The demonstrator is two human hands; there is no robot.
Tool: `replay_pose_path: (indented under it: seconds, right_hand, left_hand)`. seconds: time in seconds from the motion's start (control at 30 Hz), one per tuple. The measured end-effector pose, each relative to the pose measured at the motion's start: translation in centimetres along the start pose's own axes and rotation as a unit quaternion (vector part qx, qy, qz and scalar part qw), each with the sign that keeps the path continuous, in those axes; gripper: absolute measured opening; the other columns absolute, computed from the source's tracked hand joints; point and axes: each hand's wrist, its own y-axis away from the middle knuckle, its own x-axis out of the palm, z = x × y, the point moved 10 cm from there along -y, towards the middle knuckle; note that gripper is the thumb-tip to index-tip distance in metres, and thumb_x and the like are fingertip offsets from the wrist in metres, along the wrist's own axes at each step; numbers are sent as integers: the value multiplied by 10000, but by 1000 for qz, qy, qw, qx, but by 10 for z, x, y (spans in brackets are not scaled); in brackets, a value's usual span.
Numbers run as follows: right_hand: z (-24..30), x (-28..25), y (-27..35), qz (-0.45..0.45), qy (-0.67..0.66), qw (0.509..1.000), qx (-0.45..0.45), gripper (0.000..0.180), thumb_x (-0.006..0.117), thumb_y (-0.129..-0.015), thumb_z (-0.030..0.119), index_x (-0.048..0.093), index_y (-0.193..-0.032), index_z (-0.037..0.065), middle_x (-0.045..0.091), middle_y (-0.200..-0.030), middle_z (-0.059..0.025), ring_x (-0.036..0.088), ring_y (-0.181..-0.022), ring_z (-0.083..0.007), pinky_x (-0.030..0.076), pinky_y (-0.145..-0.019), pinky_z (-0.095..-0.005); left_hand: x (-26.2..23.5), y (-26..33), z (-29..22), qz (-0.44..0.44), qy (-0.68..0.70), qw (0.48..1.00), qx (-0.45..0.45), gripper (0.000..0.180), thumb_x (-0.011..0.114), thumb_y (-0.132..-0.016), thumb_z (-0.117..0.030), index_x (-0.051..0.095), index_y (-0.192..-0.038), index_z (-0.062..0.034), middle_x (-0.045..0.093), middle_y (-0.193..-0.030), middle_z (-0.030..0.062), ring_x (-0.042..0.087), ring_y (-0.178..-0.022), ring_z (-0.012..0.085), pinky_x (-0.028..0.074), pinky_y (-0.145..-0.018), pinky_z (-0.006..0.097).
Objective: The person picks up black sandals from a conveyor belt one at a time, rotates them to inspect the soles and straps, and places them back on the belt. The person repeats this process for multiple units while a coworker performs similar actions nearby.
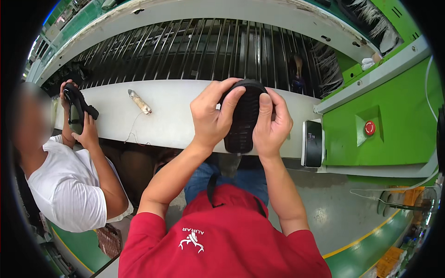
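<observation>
A black, oblong, cross-ridged shoe sole (pixel 242 119) is gripped at its edges by the left hand (pixel 211 111) and right hand (pixel 272 124).

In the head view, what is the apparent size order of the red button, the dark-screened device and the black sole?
1. Black sole
2. Dark-screened device
3. Red button
These are apparent sizes only.

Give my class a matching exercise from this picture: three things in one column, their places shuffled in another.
Things
1. Long black ridged sole
2. Round red push button
3. Beige tapered stick with trailing thread

Places
A. On the white worktop
B. Between the left hand and right hand
C. On the green machine panel

Pairs: 1-B, 2-C, 3-A
</observation>
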Motion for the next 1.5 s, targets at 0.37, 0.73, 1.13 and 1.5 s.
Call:
replay_pose_path:
  seconds: [0.37, 0.73, 1.13, 1.5]
  right_hand:
    - [-56, 27, -12, 103, -199, 939, 262, 414, 697, -1161, 359, 785, -1195, -44, 781, -1008, -21, 694, -963, -88, 553, -877, -256]
    - [-278, -95, -140, 213, 586, 729, 282, 1053, 811, -870, 758, 566, -1582, 23, 760, -1383, -273, 716, -1326, -456, 566, -1116, -545]
    - [-265, -100, -170, 200, 501, 818, 202, 876, 890, -860, 541, 598, -1533, 61, 720, -1451, -273, 724, -1299, -468, 579, -1105, -526]
    - [1, 28, -10, 376, 425, 766, -300, 482, 678, -909, 49, 792, -1333, 248, 658, -1526, -74, 532, -1516, -399, 515, -1202, -504]
  left_hand:
    - [23, -2, 65, 54, 233, 941, -238, 313, 768, -1115, -239, 835, -1162, 63, 817, -972, 38, 708, -891, 73, 576, -798, 252]
    - [12, 31, 221, 45, 154, 933, -322, 426, 777, -1105, -357, 810, -1022, 60, 745, -826, 2, 624, -726, 53, 509, -664, 241]
    - [5, 33, 231, 31, 170, 931, -322, 548, 583, -1192, -492, 769, -1069, 8, 705, -876, -22, 592, -772, 54, 492, -726, 238]
    - [1, 34, 226, 12, 286, 895, -343, 310, 745, -1130, -339, 731, -1010, -54, 737, -902, -11, 647, -794, 46, 525, -728, 225]
